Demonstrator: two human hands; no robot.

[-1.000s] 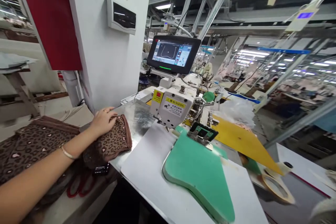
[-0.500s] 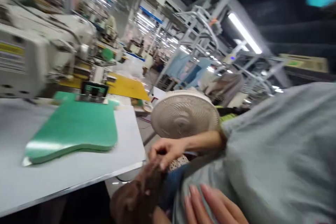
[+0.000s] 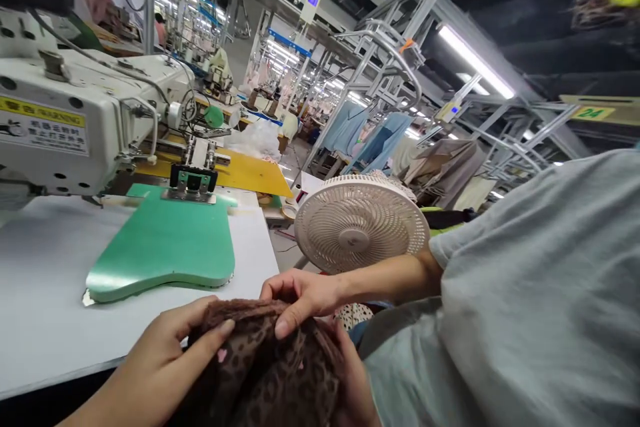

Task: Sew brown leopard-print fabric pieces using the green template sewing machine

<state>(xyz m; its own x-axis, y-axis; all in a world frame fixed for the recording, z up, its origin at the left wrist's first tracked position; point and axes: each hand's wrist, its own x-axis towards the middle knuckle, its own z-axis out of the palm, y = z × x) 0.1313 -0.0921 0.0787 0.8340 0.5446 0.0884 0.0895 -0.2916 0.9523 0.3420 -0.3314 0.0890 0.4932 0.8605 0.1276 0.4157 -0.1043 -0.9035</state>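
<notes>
Brown cloth (image 3: 273, 377), nearside of the green template (image 3: 170, 243), sits between my pinching left hand (image 3: 170, 347) and right hand (image 3: 356, 377), grip unclear.

Garment sewing workshop, industrial sewing machine (image 3: 90, 107), hanging cloth (image 3: 375, 140), long rows of ceiling lights (image 3: 475, 60)

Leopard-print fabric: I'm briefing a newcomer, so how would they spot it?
From the round fan, look down and slightly left. There the wearer's left hand grips the leopard-print fabric, dark brown with small pink patches, unlike the paler spotted item beyond.
</notes>
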